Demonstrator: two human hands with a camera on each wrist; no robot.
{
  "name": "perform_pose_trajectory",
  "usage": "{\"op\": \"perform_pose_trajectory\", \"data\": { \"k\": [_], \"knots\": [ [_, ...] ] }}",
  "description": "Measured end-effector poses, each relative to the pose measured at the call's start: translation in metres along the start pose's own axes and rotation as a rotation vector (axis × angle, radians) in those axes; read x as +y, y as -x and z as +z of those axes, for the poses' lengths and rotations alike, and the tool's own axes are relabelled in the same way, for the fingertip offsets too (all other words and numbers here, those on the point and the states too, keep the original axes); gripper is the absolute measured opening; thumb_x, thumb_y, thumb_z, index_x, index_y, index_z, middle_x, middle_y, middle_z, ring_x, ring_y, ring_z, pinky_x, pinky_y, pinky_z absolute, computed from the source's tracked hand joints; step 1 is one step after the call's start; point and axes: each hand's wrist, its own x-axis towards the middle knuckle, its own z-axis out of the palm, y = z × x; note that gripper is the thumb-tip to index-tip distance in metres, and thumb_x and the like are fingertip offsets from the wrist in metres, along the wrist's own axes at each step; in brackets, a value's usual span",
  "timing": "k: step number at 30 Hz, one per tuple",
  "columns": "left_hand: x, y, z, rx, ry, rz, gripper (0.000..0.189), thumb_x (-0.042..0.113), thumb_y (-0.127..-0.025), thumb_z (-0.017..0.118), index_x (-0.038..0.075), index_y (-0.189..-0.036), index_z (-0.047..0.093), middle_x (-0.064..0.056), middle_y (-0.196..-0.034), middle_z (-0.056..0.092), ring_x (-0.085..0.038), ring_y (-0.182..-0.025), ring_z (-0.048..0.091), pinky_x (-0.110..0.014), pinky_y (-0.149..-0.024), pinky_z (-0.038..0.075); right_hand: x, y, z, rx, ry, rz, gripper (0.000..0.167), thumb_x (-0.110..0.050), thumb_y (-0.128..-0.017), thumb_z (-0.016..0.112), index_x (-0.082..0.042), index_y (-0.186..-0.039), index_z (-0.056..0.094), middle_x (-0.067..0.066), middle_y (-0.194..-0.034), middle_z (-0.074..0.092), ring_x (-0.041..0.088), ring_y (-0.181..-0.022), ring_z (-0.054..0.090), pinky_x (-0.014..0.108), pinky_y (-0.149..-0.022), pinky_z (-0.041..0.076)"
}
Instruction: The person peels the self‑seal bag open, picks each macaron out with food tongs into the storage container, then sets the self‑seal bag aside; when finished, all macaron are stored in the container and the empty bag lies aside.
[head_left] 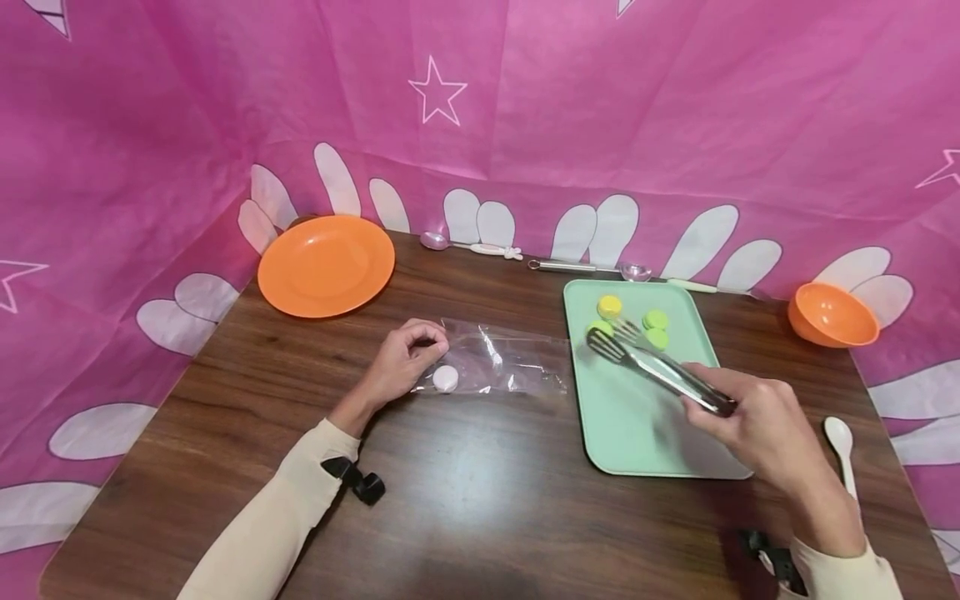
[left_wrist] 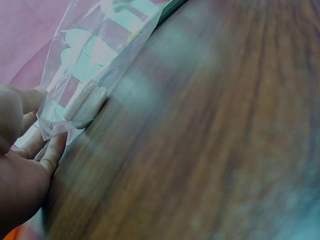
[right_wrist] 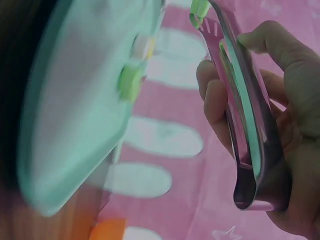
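My left hand (head_left: 407, 360) pinches the left end of a clear plastic bag (head_left: 517, 358) lying on the table. Inside that end is a pale round disc (head_left: 446, 379), which the left wrist view shows blurred through the plastic. My right hand (head_left: 772, 421) grips metal tongs (head_left: 667, 375) above the green tray (head_left: 622, 425). Between the tong tips in the right wrist view is a green disc (right_wrist: 199, 7). Farther back on the tray sit a yellow disc (head_left: 610, 306) and two light-green discs (head_left: 656, 320).
An orange plate (head_left: 326, 267) is at the back left, an orange bowl (head_left: 832, 315) at the back right. Along the back edge lie a spoon (head_left: 435, 241), a ladle (head_left: 635, 272) and a pale-handled utensil (head_left: 692, 286). A white spoon (head_left: 840, 437) lies right of the tray.
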Motion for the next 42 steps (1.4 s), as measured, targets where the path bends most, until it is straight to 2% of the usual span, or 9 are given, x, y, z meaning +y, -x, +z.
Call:
{"op": "perform_pose_trajectory", "data": {
  "k": [5, 10, 16, 19, 23, 27, 31, 37, 42],
  "knots": [
    [0.000, 0.000, 0.000, 0.004, 0.012, -0.002, 0.009, 0.005, -0.100, 0.073, -0.004, -0.103, 0.075, -0.023, -0.123, 0.069, -0.031, -0.123, 0.061, -0.019, -0.100, 0.049, 0.022, 0.006, 0.007, -0.035, 0.061, 0.065, 0.045, -0.010, -0.076, 0.092, -0.007, -0.119, 0.080, -0.001, -0.072, 0.070, 0.003, -0.062, 0.046, 0.019, -0.052, 0.033],
    [0.000, 0.000, 0.001, 0.004, 0.025, 0.001, 0.010, 0.004, -0.100, 0.073, -0.005, -0.103, 0.075, -0.023, -0.123, 0.068, -0.030, -0.122, 0.061, -0.017, -0.097, 0.049, 0.029, 0.010, 0.016, -0.071, 0.070, 0.090, 0.045, -0.012, -0.076, 0.092, -0.006, -0.118, 0.080, 0.000, -0.071, 0.070, 0.007, -0.064, 0.050, 0.025, -0.054, 0.038],
    [0.001, 0.000, 0.001, -0.001, 0.035, -0.006, 0.010, 0.004, -0.100, 0.073, -0.005, -0.103, 0.075, -0.024, -0.123, 0.068, -0.029, -0.121, 0.061, -0.016, -0.096, 0.049, 0.016, 0.013, 0.006, 0.052, -0.005, 0.063, 0.051, -0.005, -0.070, 0.093, -0.007, -0.120, 0.080, 0.012, -0.085, 0.076, 0.001, -0.067, 0.050, 0.016, -0.056, 0.037],
    [0.001, 0.001, 0.001, -0.001, 0.035, -0.007, 0.010, 0.005, -0.101, 0.073, -0.005, -0.103, 0.075, -0.024, -0.123, 0.068, -0.029, -0.121, 0.061, -0.016, -0.095, 0.049, 0.001, 0.011, 0.000, 0.072, -0.081, -0.017, 0.055, 0.000, -0.069, 0.092, -0.013, -0.121, 0.082, 0.009, -0.096, 0.080, -0.005, -0.072, 0.054, 0.008, -0.061, 0.040],
    [0.001, 0.001, 0.001, 0.007, 0.030, 0.000, 0.010, 0.005, -0.101, 0.073, -0.005, -0.103, 0.075, -0.024, -0.122, 0.068, -0.029, -0.121, 0.061, -0.016, -0.095, 0.049, -0.017, 0.005, 0.000, 0.006, -0.079, -0.170, 0.057, 0.000, -0.069, 0.092, -0.019, -0.122, 0.082, 0.002, -0.106, 0.083, -0.003, -0.081, 0.066, 0.007, -0.072, 0.048],
    [0.001, 0.002, 0.000, 0.005, 0.020, 0.004, 0.010, 0.005, -0.101, 0.073, -0.005, -0.103, 0.075, -0.024, -0.122, 0.068, -0.029, -0.121, 0.061, -0.016, -0.095, 0.049, -0.026, -0.005, 0.013, -0.034, -0.014, -0.287, 0.052, -0.006, -0.070, 0.090, -0.019, -0.119, 0.081, -0.005, -0.096, 0.081, 0.001, -0.074, 0.063, 0.017, -0.065, 0.048],
    [0.001, 0.003, -0.001, 0.011, 0.010, 0.008, 0.009, 0.004, -0.101, 0.073, -0.005, -0.103, 0.075, -0.024, -0.121, 0.068, -0.029, -0.120, 0.061, -0.016, -0.095, 0.050, -0.036, -0.025, 0.036, -0.101, -0.051, -0.356, 0.043, -0.009, -0.075, 0.087, -0.016, -0.117, 0.080, -0.011, -0.086, 0.075, -0.003, -0.069, 0.055, 0.020, -0.061, 0.046],
    [0.002, 0.004, 0.001, -0.009, 0.027, -0.010, 0.009, 0.003, -0.101, 0.072, -0.006, -0.103, 0.074, -0.025, -0.126, 0.065, -0.030, -0.121, 0.060, -0.014, -0.088, 0.052, -0.064, -0.061, 0.067, -0.271, -0.146, -0.384, 0.036, -0.011, -0.084, 0.083, -0.011, -0.120, 0.080, -0.005, -0.096, 0.079, 0.004, -0.074, 0.063, 0.023, -0.067, 0.053],
    [0.002, 0.003, 0.003, -0.005, 0.015, -0.013, 0.008, 0.002, -0.100, 0.072, -0.005, -0.101, 0.074, -0.025, -0.127, 0.064, -0.030, -0.120, 0.059, -0.014, -0.083, 0.051, -0.087, -0.079, 0.083, -0.396, -0.177, -0.342, 0.036, -0.018, -0.088, 0.080, -0.012, -0.124, 0.079, -0.001, -0.097, 0.079, 0.009, -0.075, 0.065, 0.026, -0.068, 0.055]
  ]
}}
